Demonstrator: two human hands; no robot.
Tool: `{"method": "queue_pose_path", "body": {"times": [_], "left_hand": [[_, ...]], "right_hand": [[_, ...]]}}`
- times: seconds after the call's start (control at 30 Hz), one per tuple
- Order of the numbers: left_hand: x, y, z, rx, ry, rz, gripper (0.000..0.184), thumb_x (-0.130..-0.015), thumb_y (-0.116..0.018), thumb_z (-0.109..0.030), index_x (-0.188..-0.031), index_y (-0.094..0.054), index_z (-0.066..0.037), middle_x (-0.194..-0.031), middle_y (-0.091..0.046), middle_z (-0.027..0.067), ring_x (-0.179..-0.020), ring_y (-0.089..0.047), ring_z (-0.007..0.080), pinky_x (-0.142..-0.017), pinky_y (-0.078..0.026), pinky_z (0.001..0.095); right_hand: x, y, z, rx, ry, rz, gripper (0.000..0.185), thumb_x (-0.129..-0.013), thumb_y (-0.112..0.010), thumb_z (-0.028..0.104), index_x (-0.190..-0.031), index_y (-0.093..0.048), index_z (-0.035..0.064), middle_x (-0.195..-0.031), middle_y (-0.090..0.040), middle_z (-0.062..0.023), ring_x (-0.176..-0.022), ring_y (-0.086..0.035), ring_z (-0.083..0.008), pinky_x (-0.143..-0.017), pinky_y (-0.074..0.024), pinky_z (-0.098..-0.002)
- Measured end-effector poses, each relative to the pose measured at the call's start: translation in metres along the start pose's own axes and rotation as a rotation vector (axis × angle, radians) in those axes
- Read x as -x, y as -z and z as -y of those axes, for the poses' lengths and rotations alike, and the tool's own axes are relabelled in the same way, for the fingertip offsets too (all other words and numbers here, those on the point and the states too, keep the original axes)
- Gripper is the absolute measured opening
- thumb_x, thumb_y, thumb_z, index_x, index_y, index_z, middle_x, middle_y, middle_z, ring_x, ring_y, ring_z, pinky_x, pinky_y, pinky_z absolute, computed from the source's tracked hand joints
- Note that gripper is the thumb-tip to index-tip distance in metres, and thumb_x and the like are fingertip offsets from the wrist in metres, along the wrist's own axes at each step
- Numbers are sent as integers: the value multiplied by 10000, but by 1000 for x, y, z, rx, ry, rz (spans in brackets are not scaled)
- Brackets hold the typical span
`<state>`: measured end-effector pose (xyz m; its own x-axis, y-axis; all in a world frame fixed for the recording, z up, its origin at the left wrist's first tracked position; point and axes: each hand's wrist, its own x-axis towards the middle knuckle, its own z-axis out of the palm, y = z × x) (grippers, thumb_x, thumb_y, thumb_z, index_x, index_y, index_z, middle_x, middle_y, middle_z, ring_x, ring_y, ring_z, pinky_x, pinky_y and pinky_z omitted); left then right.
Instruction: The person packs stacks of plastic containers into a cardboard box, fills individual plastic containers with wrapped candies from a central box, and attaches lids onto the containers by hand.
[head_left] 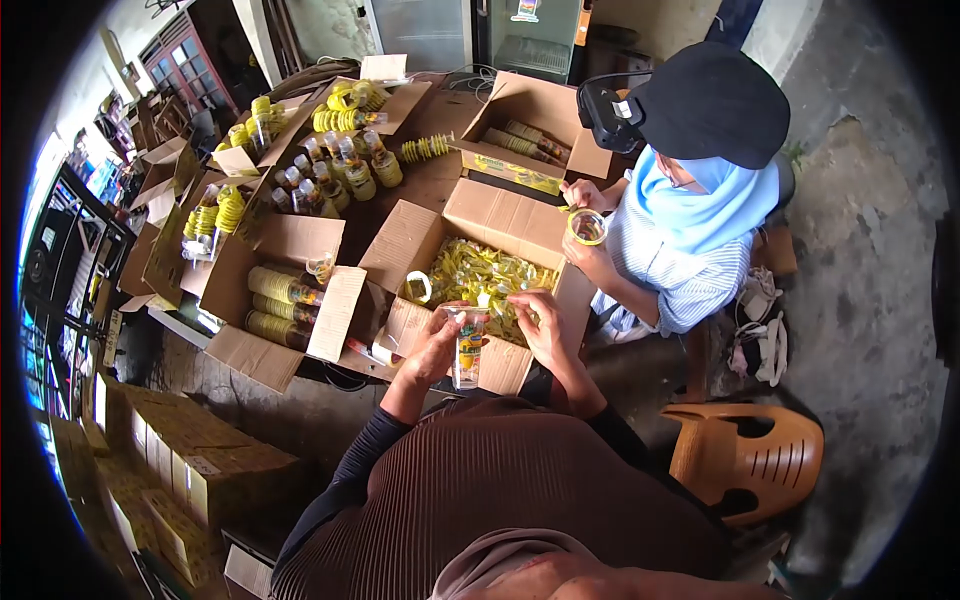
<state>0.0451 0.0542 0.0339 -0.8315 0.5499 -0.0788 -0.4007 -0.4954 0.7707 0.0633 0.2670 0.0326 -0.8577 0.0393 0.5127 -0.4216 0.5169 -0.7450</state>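
Note:
My left hand [432, 345] is closed around a clear plastic cup [468, 352] with a printed yellow and green label, held in front of my chest. Just right of the cup is my right hand [543, 328], its fingers curled and thumb and index finger drawn together. Whatever lies between those fingertips is too small to make out. Both hands are over the near edge of an open cardboard box [487, 212], which is full of small yellow and clear plastic pieces [490, 270]. A whitish ring [418, 287] rests at that box's left side.
To my right a co-worker [690, 220] holds a yellow-rimmed cup [587, 227]. Stacked cups fill a box [280, 305] at left, and more stacks [345, 165] stand behind it. Another open box [535, 125] is at the back. An orange plastic chair [745, 460] stands at lower right; cartons [200, 450] lie lower left.

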Motion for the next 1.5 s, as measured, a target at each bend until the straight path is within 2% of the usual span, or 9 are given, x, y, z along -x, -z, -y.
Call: {"method": "queue_pose_path", "body": {"times": [0.17,0.53,0.6,0.67,1.0,1.07,1.27,1.4,1.5], "left_hand": [[-2,-5,9,-160,-100,-148,569,-844,-695,-124,-1281,-346,-17,-1095,-582,134,-1011,-569,180,-834,-489,319],[3,-14,9,-706,-277,-199,683,-761,-781,-120,-1268,-332,-32,-1093,-563,139,-881,-628,178,-716,-551,276],[4,-14,9,-676,-292,-227,703,-743,-795,-122,-1271,-340,-31,-1090,-568,140,-845,-634,175,-682,-553,269],[7,-15,5,-625,-226,-251,720,-733,-796,-99,-1282,-335,-30,-1122,-569,129,-997,-588,173,-779,-537,278],[1,-13,11,-661,-341,-295,784,-694,-825,-102,-1300,-330,-39,-1158,-552,122,-1072,-550,186,-881,-510,324],[-3,-18,10,-564,-376,-284,797,-693,-819,-68,-1312,-317,-48,-1161,-540,133,-1050,-566,205,-858,-528,320],[-14,-9,17,-203,-315,-308,632,-806,-687,-5,-1310,-309,-57,-1184,-533,136,-1051,-570,208,-902,-494,328],[-18,-9,29,-100,-284,-355,611,-799,-695,-2,-1278,-321,-62,-1190,-529,136,-1090,-548,208,-919,-477,330],[-18,-16,36,-159,-276,-346,618,-789,-714,-12,-1258,-313,-51,-1203,-516,144,-1102,-538,220,-934,-477,343]], "right_hand": [[0,6,21,-184,9,104,179,-822,-657,-5,-997,-638,30,-901,-598,-85,-794,-608,-190,-647,-519,-274],[1,3,24,-220,36,248,131,-825,-666,39,-948,-628,20,-846,-598,-93,-752,-615,-215,-640,-515,-300],[0,2,24,-153,-5,269,81,-855,-627,48,-923,-606,11,-821,-594,-105,-746,-619,-240,-647,-500,-325],[1,-5,16,-197,-3,245,71,-863,-610,41,-923,-592,8,-827,-592,-111,-750,-616,-251,-654,-492,-330],[-3,-11,-5,-178,-130,167,63,-902,-567,41,-925,-534,-7,-831,-570,-135,-725,-583,-255,-662,-464,-326],[-7,-5,-8,-235,-220,176,74,-894,-590,41,-922,-538,-4,-845,-574,-124,-706,-571,-195,-648,-465,-306],[1,-2,-16,-275,-112,202,137,-857,-645,16,-972,-570,7,-890,-591,-63,-772,-577,-103,-670,-483,-240],[8,-4,0,-366,-182,294,243,-809,-708,41,-1001,-562,6,-953,-578,-84,-827,-606,-149,-686,-510,-254],[9,-4,15,-286,-46,187,282,-768,-752,94,-943,-559,-12,-903,-563,-111,-771,-622,-224,-670,-539,-309]]}}
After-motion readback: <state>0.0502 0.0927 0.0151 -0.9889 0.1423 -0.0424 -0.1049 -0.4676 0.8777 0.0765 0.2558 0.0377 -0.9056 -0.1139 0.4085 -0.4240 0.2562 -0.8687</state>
